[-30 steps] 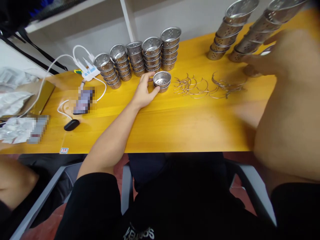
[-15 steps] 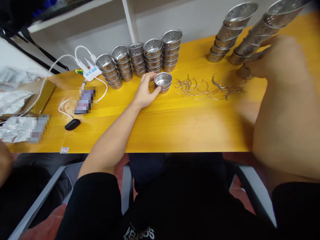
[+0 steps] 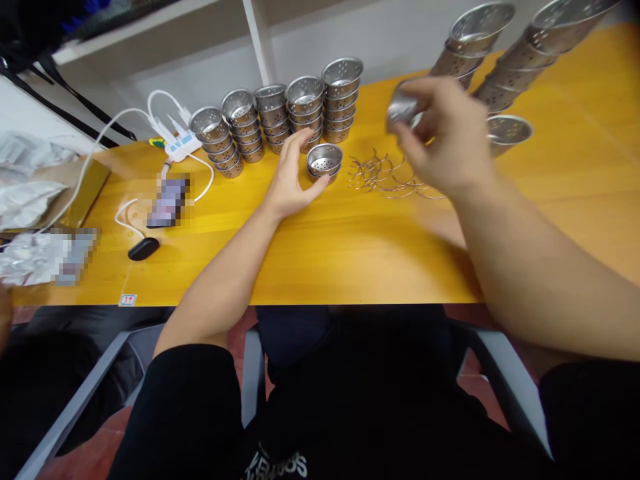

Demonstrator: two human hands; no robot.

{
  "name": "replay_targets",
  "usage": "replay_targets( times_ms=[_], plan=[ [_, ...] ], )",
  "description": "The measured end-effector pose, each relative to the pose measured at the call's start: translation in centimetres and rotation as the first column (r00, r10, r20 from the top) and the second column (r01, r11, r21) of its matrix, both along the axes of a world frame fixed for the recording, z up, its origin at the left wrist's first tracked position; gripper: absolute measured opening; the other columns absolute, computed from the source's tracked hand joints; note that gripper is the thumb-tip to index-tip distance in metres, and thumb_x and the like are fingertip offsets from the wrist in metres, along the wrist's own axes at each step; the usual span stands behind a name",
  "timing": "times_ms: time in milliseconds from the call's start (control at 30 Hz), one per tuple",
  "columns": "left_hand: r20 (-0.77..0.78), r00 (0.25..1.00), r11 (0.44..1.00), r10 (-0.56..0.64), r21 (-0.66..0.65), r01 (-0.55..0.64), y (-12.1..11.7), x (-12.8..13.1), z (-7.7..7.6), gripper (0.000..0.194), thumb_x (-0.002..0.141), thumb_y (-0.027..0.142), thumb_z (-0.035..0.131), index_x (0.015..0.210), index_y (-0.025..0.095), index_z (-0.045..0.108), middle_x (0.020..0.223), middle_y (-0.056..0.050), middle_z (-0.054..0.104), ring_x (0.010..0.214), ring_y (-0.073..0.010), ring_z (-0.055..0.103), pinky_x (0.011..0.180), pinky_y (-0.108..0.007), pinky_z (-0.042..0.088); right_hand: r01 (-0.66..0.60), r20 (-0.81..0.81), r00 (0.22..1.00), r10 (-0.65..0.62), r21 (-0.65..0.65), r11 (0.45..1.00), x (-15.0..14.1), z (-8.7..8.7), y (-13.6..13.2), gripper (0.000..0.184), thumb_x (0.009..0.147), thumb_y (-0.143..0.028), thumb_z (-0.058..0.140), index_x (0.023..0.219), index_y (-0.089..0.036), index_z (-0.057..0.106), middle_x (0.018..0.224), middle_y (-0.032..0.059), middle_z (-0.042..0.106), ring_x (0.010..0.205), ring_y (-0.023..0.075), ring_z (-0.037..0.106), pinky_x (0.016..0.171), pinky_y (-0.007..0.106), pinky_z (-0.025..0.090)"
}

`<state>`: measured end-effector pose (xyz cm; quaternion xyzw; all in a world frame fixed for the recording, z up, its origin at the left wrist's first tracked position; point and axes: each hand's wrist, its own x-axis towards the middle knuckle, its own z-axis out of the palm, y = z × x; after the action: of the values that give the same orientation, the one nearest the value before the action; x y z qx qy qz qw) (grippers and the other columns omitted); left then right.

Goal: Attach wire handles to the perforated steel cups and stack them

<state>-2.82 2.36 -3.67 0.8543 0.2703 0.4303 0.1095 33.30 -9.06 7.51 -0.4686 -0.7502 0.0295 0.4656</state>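
Note:
My left hand (image 3: 290, 177) rests on the table with thumb and fingers spread beside a short stack of perforated metal cups (image 3: 325, 159). Its thumb overlaps the stack's near side; whether it touches cannot be made out. Raised above the table, my right hand (image 3: 445, 133) grips a single metal cup (image 3: 400, 107), tilted and a little blurred. Thin curved wires (image 3: 375, 175) lie below that cup, partly covered by my right hand. Behind my right wrist another cup (image 3: 510, 130) stands on the table, partly hidden.
Several cup stacks (image 3: 305, 100) line the back edge. Two taller, leaning stacks (image 3: 480, 33) stand at the back right. On the left are a power strip (image 3: 183, 145) with white cables, a phone (image 3: 169, 202), a black oval object (image 3: 143, 249) and plastic bags (image 3: 30, 257).
My right hand has moved left from the right-hand stacks, bringing a cup with it. A cup behind it has come into view. My left hand's fingers have opened slightly away from the short stack.

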Motion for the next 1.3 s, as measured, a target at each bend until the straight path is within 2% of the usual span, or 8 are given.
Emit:
replay_targets(
  times_ms=[67,167,267,467,567,733,1133,1300],
  plan=[
    [-0.019,1.000,0.999,-0.010,0.037,0.010,-0.9,0.7,0.8,0.120,0.110,0.099,0.080,0.202,0.045,0.026,0.206,-0.015,0.048,0.195,-0.0464,0.052,0.166,-0.071,0.043,-0.200,0.111,0.976,0.189,0.096,0.975,-2.7,-1.1,-0.9,0.058,0.116,-0.033,0.077,0.173,-0.023,0.078,0.151,0.0160,0.092,0.099,0.0305,0.089,0.103,0.053,0.078],
    [-0.028,0.997,0.991,-0.066,0.115,0.069,-2.2,1.8,2.1,0.121,0.109,0.108,0.071,0.202,0.045,0.024,0.204,-0.013,0.052,0.193,-0.0458,0.057,0.162,-0.072,0.048,-0.341,0.154,0.929,0.338,-0.005,0.940,-5.7,-2.3,-2.4,0.058,0.125,-0.040,0.074,0.182,-0.034,0.073,0.158,0.0130,0.090,0.123,0.0390,0.093,0.116,0.059,0.078],
    [-0.026,0.990,0.971,-0.136,0.194,0.139,-2.9,2.4,2.7,0.105,0.116,0.107,0.056,0.198,0.044,0.034,0.192,-0.013,0.066,0.179,-0.0439,0.071,0.150,-0.073,0.059,-0.367,0.180,0.910,0.373,-0.071,0.928,-7.0,-3.0,-3.2,0.062,0.128,-0.044,0.071,0.190,-0.039,0.067,0.160,0.0104,0.088,0.134,0.0419,0.092,0.117,0.061,0.078],
    [-0.087,0.994,0.993,-0.072,0.089,0.080,-2.9,2.4,2.6,0.107,0.113,0.110,0.061,0.192,0.041,0.043,0.182,-0.014,0.073,0.171,-0.0449,0.076,0.150,-0.073,0.058,-0.389,0.107,0.906,0.410,-0.172,0.905,-5.8,-3.2,-2.4,0.090,0.128,-0.065,0.073,0.206,-0.036,0.039,0.140,0.0092,0.086,0.110,0.0359,0.092,0.103,0.054,0.080],
    [-0.084,0.996,0.999,-0.025,0.033,0.028,-3.3,2.0,3.1,0.104,0.113,0.107,0.066,0.190,0.039,0.047,0.183,-0.013,0.073,0.176,-0.0446,0.073,0.156,-0.071,0.054,-0.405,0.045,0.908,0.416,-0.159,0.900,-5.1,-3.1,-1.7,0.083,0.126,-0.076,0.073,0.197,-0.037,0.054,0.141,0.0114,0.084,0.113,0.0376,0.090,0.107,0.057,0.079],
    [-0.105,0.994,0.998,0.028,-0.058,-0.034,-4.8,1.5,5.1,0.108,0.102,0.109,0.082,0.181,0.040,0.059,0.182,-0.011,0.076,0.179,-0.0470,0.072,0.161,-0.072,0.050,-0.398,0.039,0.909,0.416,-0.224,0.890,-4.9,-2.8,-1.6,0.062,0.120,-0.090,0.075,0.153,-0.039,0.090,0.146,0.0142,0.083,0.124,0.0421,0.085,0.117,0.066,0.075],
    [-0.144,0.989,0.994,-0.018,-0.111,0.001,-4.7,2.0,5.2,0.098,0.108,0.097,0.082,0.186,0.042,0.056,0.190,-0.011,0.070,0.188,-0.0487,0.062,0.165,-0.072,0.040,-0.310,0.001,0.948,0.318,-0.226,0.924,-4.9,-1.8,-1.8,0.071,0.108,-0.110,0.075,0.155,-0.059,0.088,0.159,0.0076,0.088,0.166,0.0538,0.069,0.142,0.085,0.060],
    [-0.138,0.990,0.998,-0.002,-0.067,-0.007,-4.8,1.9,5.3,0.099,0.110,0.098,0.080,0.187,0.042,0.056,0.190,-0.011,0.070,0.184,-0.0483,0.066,0.163,-0.072,0.044,-0.328,-0.014,0.944,0.330,-0.156,0.932,-5.1,-2.3,-1.5,0.075,0.111,-0.109,0.072,0.145,-0.046,0.093,0.164,0.0136,0.084,0.160,0.0537,0.073,0.138,0.085,0.063]
  ],
)
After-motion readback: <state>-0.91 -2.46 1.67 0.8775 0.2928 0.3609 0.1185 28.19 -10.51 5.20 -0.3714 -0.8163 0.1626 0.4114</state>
